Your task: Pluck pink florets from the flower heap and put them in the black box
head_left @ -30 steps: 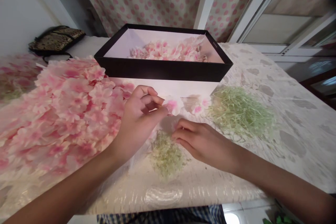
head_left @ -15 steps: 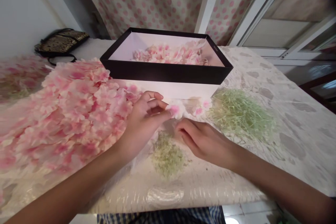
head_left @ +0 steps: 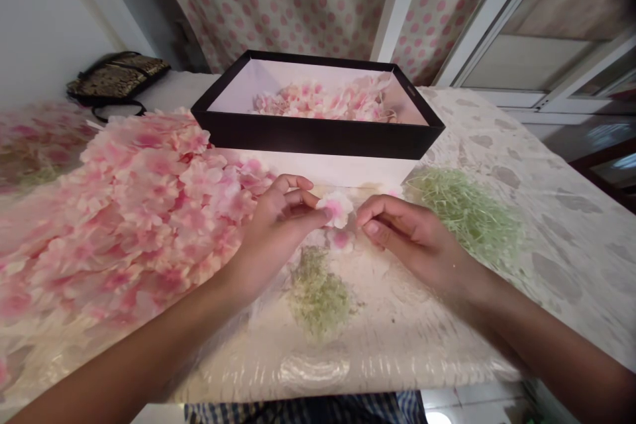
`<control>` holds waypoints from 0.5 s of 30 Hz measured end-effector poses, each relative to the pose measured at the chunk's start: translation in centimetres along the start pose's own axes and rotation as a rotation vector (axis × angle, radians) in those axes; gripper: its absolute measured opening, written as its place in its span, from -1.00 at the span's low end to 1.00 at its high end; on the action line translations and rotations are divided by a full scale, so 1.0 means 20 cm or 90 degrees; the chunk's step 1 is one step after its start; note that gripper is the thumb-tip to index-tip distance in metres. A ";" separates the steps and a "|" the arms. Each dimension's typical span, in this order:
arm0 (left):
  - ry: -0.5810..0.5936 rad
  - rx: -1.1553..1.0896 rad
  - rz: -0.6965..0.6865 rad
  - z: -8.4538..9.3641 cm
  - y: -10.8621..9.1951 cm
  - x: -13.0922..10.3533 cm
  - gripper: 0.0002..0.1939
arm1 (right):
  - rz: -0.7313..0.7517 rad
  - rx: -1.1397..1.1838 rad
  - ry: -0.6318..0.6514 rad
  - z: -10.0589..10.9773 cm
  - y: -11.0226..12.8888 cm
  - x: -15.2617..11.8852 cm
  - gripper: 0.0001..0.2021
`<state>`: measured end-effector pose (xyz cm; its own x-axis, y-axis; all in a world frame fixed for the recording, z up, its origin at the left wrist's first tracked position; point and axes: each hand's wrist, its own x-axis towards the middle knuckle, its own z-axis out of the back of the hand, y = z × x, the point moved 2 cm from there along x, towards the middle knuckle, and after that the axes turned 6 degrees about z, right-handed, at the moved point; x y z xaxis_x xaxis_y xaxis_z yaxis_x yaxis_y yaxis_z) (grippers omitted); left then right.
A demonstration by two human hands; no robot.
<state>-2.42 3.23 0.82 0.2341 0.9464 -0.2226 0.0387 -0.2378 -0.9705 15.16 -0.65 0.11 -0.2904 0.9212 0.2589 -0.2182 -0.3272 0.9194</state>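
My left hand (head_left: 281, 222) pinches a small pink and white fabric flower (head_left: 338, 207) between thumb and fingers, just above the table. My right hand (head_left: 410, 238) is close on the flower's right, fingertips pinched together; whether something small is between them I cannot tell. Another pink petal (head_left: 340, 240) lies on the table under the flower. A small heap of pale green pieces (head_left: 318, 295) sits below both hands. A big pile of pink flowers (head_left: 134, 212) lies left of my left hand.
A black box (head_left: 318, 136) with white inside holds more pink flowers and stands behind my hands. A larger heap of green stems (head_left: 464, 212) lies to the right. A dark patterned bag (head_left: 116, 76) rests at the far left. The table edge runs near me.
My right hand rose from the small green heap and moved up to the right of the flower. My left hand kept the flower and barely shifted.
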 end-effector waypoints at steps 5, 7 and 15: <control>0.063 0.019 -0.006 -0.02 -0.01 -0.02 -0.66 | 0.121 -0.132 -0.053 -0.02 0.02 -0.01 -0.92; 0.092 0.038 -0.001 -0.04 -0.01 -0.03 -0.64 | 0.126 -0.111 -0.043 -0.04 0.01 -0.01 -0.92; 0.127 0.069 -0.012 -0.04 0.01 -0.04 -0.65 | 0.102 -0.034 -0.053 -0.07 -0.02 -0.01 -0.95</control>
<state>-1.74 2.29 0.91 0.4220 0.8861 -0.1915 -0.0567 -0.1850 -0.9811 14.05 -0.90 -0.76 -0.2479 0.8696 0.4271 -0.2246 -0.4804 0.8478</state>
